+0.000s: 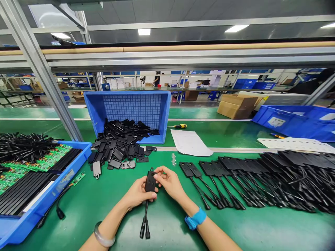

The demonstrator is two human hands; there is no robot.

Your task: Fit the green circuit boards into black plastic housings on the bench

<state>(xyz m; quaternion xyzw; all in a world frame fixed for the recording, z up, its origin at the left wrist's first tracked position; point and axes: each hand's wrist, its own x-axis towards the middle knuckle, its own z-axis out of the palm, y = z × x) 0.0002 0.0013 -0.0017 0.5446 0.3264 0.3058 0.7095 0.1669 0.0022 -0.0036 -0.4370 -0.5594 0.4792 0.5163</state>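
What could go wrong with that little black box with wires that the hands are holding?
1. The left hand and right hand pinch the black box above the table, so it might slip and drop.
2. Its two cables hang loose below, so they could snag or get tugged.
3. The pile of black covers spills out of the tipped blue crate nearby, and a careless sweep of an arm may scatter them.
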